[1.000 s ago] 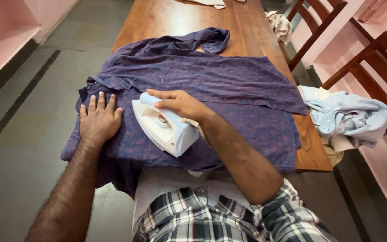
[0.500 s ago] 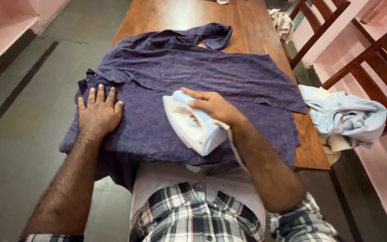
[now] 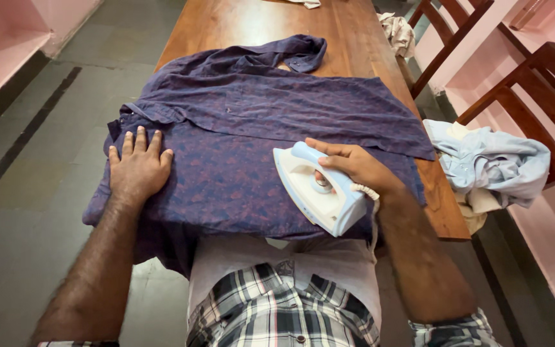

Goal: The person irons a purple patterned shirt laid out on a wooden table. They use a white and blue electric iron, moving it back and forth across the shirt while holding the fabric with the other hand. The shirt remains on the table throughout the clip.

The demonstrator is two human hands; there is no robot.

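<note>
A dark purple patterned shirt (image 3: 258, 122) lies spread over the near end of a long wooden table (image 3: 245, 26). My left hand (image 3: 137, 167) rests flat on the shirt's left part, fingers apart, pressing the cloth down. My right hand (image 3: 354, 167) grips the handle of a white and light blue iron (image 3: 313, 189), which sits sole down on the shirt's right part near the table's front edge. The iron's cord runs back from its rear by my wrist.
A light blue garment (image 3: 493, 167) hangs crumpled over a wooden chair (image 3: 541, 83) at the right. A second chair (image 3: 444, 32) stands further back, with a pale cloth (image 3: 398, 32) at the table's edge. Grey floor lies to the left.
My right hand has slid the iron across the shirt from its left-middle part to its right part. My left hand has stayed flat on the cloth.
</note>
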